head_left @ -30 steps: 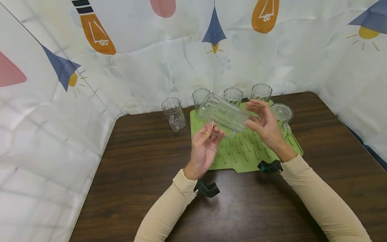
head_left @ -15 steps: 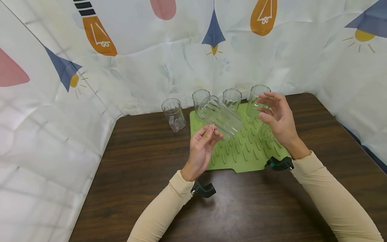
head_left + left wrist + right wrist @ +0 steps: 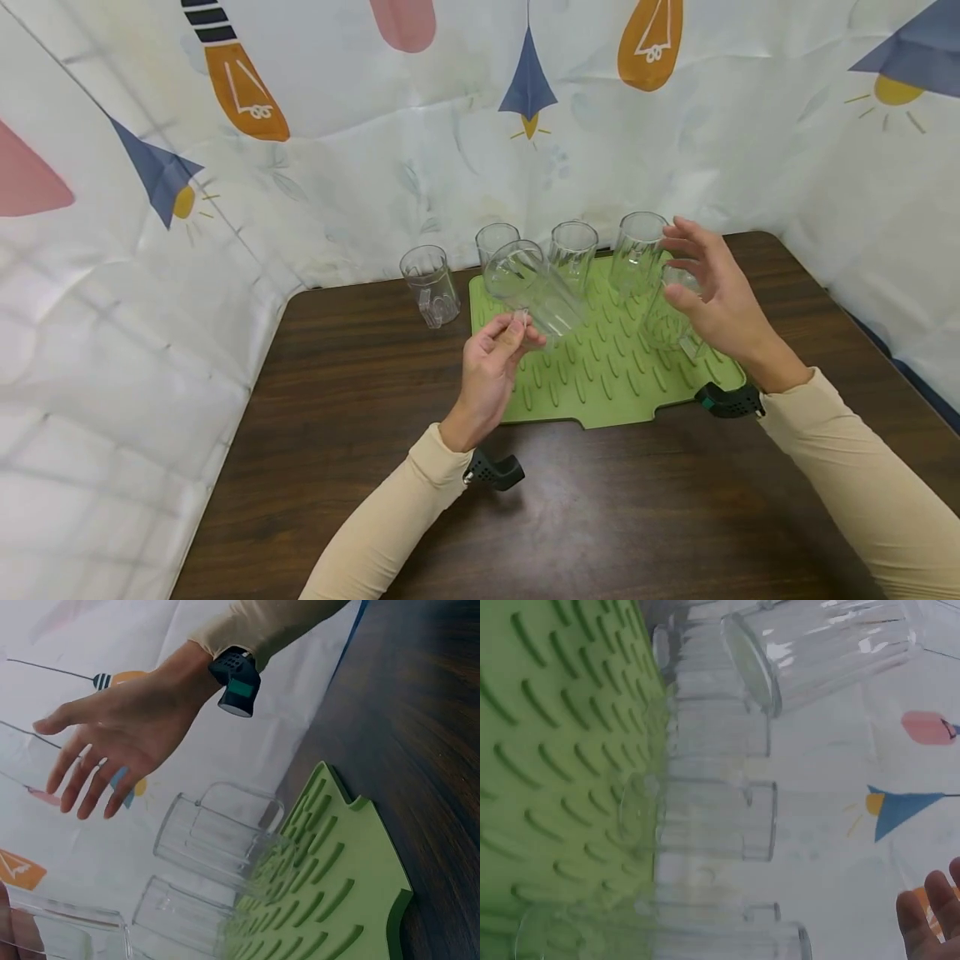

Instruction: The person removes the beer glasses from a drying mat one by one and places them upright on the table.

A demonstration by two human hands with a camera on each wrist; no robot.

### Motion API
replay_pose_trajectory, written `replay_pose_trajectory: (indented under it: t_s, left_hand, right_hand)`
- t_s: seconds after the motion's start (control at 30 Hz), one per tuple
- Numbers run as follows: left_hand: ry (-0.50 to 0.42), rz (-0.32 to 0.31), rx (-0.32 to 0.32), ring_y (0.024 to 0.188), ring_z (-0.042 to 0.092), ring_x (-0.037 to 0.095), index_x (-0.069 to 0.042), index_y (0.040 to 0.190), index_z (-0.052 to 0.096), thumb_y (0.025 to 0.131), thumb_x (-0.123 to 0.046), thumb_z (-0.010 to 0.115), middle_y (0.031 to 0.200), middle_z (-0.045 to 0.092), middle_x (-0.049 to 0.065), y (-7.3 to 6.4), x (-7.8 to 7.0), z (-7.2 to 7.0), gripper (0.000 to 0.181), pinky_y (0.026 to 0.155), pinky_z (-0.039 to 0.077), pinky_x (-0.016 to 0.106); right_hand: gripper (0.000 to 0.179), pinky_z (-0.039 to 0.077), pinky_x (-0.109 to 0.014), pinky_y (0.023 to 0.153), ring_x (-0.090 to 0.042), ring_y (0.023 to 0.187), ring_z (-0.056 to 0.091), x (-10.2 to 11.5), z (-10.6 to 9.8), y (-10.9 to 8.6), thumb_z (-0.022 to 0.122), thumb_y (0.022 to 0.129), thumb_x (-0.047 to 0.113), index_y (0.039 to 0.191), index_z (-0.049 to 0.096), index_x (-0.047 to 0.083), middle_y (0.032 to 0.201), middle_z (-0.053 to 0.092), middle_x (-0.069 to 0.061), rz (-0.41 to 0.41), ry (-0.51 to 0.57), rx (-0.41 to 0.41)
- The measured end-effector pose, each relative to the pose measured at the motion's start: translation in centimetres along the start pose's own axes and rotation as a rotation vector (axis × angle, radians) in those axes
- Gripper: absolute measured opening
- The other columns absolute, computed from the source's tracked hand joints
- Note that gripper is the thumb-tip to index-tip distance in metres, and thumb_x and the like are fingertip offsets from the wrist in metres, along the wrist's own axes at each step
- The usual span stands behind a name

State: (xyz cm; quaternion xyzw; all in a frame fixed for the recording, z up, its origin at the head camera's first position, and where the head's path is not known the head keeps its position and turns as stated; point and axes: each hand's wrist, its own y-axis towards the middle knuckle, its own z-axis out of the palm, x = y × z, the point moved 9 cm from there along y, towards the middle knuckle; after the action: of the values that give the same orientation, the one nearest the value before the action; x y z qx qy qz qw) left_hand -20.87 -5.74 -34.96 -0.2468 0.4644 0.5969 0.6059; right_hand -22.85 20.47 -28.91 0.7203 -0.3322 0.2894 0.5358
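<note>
White printed fabric [image 3: 330, 200] is hanging across the top and left of the head view. An orange bulb print [image 3: 247, 93] is showing upper left, a blue lamp print [image 3: 528, 82] upper centre. A dark wood-grain table [image 3: 337, 392] is spreading across the lower frame.

Head view: bright, even illumination; soft glare marks the dark table [image 3: 558, 467], with shadow beneath the right sleeve [image 3: 855, 467]. Left wrist view: dimmer. Right wrist view: hazy, low contrast (white highlights streak the tilted mug [image 3: 832, 656]).
</note>
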Motion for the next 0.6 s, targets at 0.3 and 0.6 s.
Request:
replay_pose_trajectory:
  t_s: [0.3, 0.6]
  left_hand:
    - [0.155, 0.017, -0.051, 0.086, 0.071, 0.004, 0.001, 0.109, 0.062, 0.107, -0.003, 0.050, 0.090, 0.070, -0.010, 0.1, -0.8, -0.7, 0.014, 0.099, 0.057, 0.026]
    - [0.224, 0.023, -0.074, 0.085, 0.071, 0.004, 0.001, 0.110, 0.064, 0.106, -0.003, 0.052, 0.095, 0.070, -0.005, 0.1, -1.1, -1.3, 0.013, 0.097, 0.058, 0.025]
  right_hand:
    - [0.074, 0.035, -0.008, 0.115, 0.002, 0.143, 0.039, -0.1, -3.0, -0.8, 0.069, 0.100, 0.034, 0.163, 0.030, 0.021, 0.160, 0.038, -0.001, 0.012, -0.244, -0.001]
    - [0.071, 0.034, -0.004, 0.112, 0.008, 0.138, 0.040, -0.6, -6.4, -1.9, 0.067, 0.101, 0.018, 0.162, 0.031, 0.016, 0.155, 0.038, 0.017, 0.014, -0.350, -0.037]
